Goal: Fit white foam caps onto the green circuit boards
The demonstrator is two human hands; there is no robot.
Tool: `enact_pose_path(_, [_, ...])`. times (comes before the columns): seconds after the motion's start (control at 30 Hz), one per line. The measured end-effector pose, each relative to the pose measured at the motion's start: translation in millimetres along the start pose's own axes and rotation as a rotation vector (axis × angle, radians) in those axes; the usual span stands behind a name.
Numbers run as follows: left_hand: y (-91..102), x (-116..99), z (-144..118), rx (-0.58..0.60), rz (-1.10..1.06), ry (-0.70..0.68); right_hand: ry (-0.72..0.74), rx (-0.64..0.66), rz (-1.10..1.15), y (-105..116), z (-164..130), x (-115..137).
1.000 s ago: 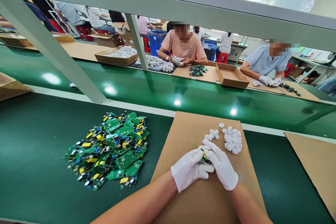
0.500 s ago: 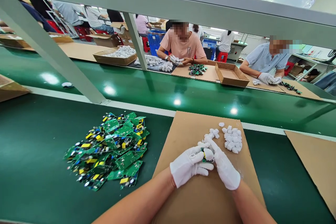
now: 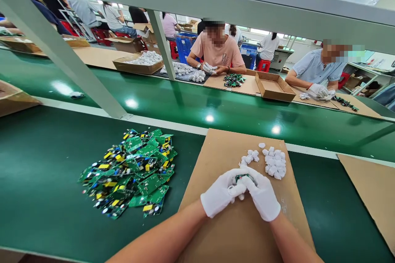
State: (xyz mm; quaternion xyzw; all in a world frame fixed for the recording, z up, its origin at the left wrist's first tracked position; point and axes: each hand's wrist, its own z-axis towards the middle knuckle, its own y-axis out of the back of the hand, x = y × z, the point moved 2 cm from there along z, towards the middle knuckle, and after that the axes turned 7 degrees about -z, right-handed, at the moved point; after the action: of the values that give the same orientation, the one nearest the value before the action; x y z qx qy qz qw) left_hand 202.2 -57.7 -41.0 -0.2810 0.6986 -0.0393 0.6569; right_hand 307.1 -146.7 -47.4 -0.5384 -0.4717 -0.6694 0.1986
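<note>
In white gloves, my left hand [image 3: 219, 193] and my right hand [image 3: 264, 198] close together around one small green circuit board [image 3: 241, 177]. Fingers hide most of the board, and both thumbs press at its near side. Beneath them lies a brown cardboard sheet [image 3: 225, 148]. Just beyond my fingers is a loose group of small white pieces [image 3: 250, 157], with a single white piece [image 3: 261, 145] farther back. Tightly packed white pieces [image 3: 275, 163] form a block to the right. A heap of green circuit boards [image 3: 151, 183] with yellow and blue parts lies left of the cardboard.
A sloping metal post [image 3: 74, 55] and an overhead beam [image 3: 216, 2] frame the bench. Across the green belt [image 3: 185, 102], two people in gloves handle small pieces beside an open cardboard box [image 3: 274, 87]. Another cardboard sheet [image 3: 370, 189] lies at right.
My fingers have closed in around the board, and the right hand has turned inward over it. The round white piece seen on the board is now covered. The view has shifted slightly.
</note>
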Motion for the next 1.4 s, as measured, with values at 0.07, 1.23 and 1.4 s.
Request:
enact_pose_path(0.07, [0.5, 0.3, 0.0, -0.047, 0.018, -0.003, 0.018, 0.026, 0.082, 0.3, 0.1, 1.8])
enact_pose_path(1.23, [21.7, -18.7, 11.8, -0.231, -0.283, -0.075, 0.066, 0.005, -0.744, 51.4, -1.2, -1.7])
enact_pose_path(1.4, [42.4, -51.4, 55.8, -0.337, 0.145, -0.124, 0.111, 0.116, -0.835, 33.7, -0.1, -2.2])
